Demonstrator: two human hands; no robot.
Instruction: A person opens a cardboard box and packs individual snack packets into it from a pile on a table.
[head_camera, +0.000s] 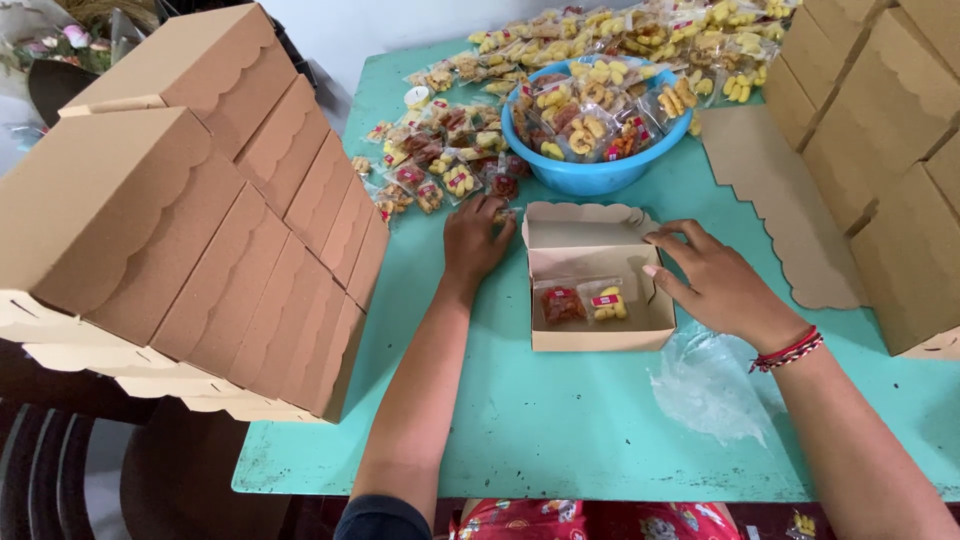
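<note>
On the turquoise worktop (560, 430), near its front edge, the open cardboard box (598, 290) lay between both hands. The right hand (715, 285), loosely spread, touched its right wall. The left hand (475, 240), fingers curled, pressed on small snack packets (440, 170) just left of the box.

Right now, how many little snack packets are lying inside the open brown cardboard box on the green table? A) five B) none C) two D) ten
C: the open brown cardboard box holds just two snack packets, a reddish-brown one and a yellow one, side by side, while the right hand rests on the box's edge.
</note>
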